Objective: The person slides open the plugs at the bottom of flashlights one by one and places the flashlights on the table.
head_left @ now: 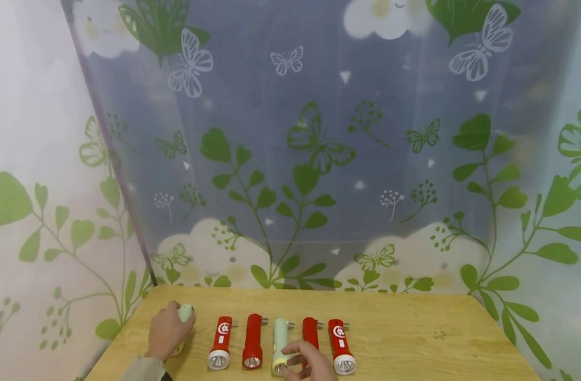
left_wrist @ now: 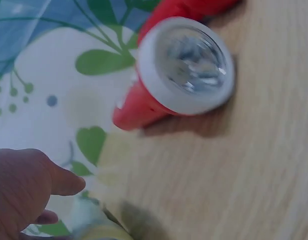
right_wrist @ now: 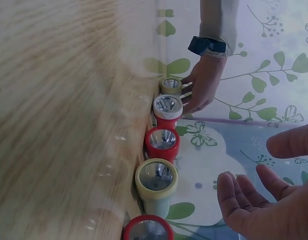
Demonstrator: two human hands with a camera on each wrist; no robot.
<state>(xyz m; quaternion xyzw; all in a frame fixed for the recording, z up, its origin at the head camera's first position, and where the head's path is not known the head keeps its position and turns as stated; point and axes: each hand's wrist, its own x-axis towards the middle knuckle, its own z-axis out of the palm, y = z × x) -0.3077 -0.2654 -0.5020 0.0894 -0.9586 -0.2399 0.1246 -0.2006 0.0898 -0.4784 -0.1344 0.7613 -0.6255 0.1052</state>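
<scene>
At the left end of a row of flashlights, my left hand (head_left: pixel 169 332) holds a pale green flashlight (head_left: pixel 185 312), its fingers curled over the body. In the left wrist view that flashlight (left_wrist: pixel 101 229) is blurred at the bottom edge, below the thumb. My right hand (head_left: pixel 313 362) is over the row with fingers loosely bent and nothing between them. It overlaps the lower part of another pale green flashlight (head_left: pixel 280 330) with a yellow rim, and a red flashlight (head_left: pixel 310 330) in the head view. In the right wrist view the right hand (right_wrist: pixel 266 202) stands apart from the flashlights.
Between the hands lie a red flashlight with a white rim (head_left: pixel 222 334) and an all-red one (head_left: pixel 253 338). Another white-rimmed red flashlight (head_left: pixel 340 344) ends the row on the right. Prongs show at their far ends. A printed curtain (head_left: pixel 366 211) hangs behind the wooden table (head_left: pixel 438 338).
</scene>
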